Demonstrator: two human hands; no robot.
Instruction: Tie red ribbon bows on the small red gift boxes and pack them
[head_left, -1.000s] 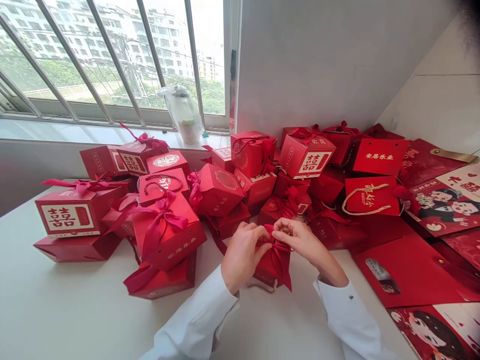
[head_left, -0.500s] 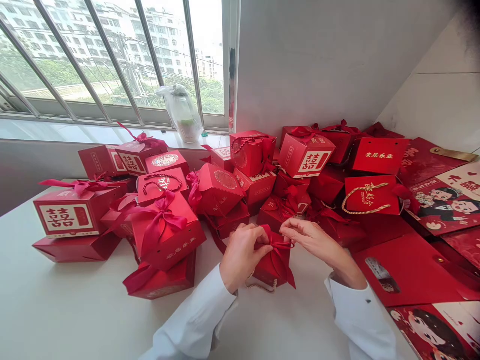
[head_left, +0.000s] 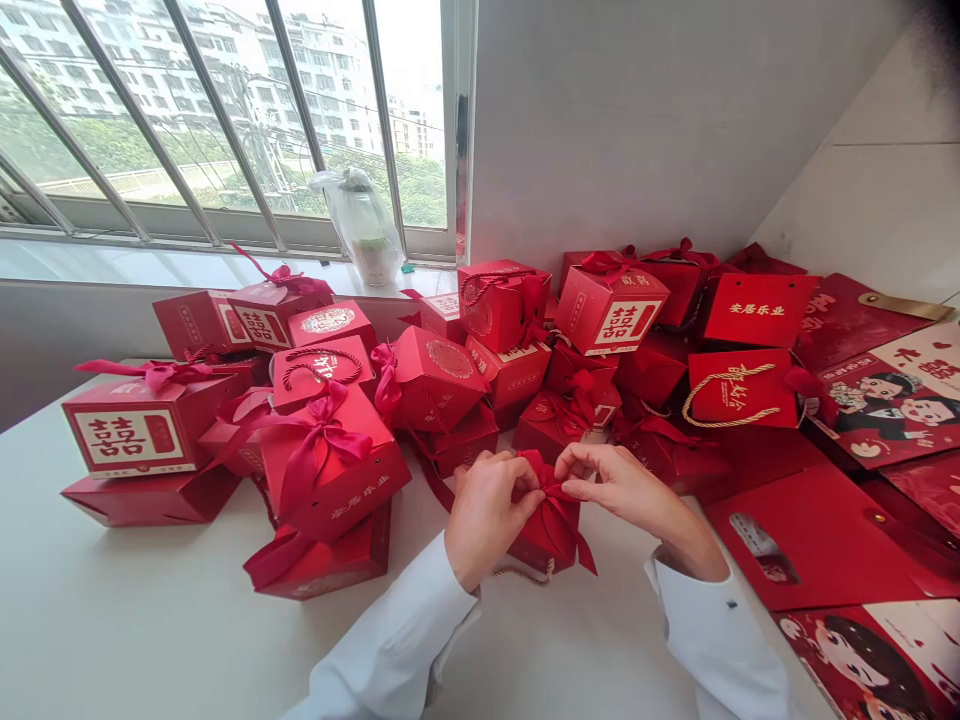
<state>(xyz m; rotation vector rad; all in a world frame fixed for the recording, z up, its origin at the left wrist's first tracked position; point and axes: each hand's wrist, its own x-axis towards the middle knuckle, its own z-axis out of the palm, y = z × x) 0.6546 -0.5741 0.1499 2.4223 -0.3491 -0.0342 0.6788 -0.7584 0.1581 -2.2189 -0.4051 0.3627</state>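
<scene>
The right hand [head_left: 626, 490] is drawing in toward the left hand [head_left: 484, 515], both sets of fingers [head_left: 574, 468] pinching a loop of glossy red satin ribbon [head_left: 553, 492] closed, on top of a small red gift box [head_left: 540, 545] sitting on the white table [head_left: 150, 620].

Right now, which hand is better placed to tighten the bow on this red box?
Probably your right hand: its fingertips pinch the ribbon bow, while your left hand seems to steady the gift box.
</scene>
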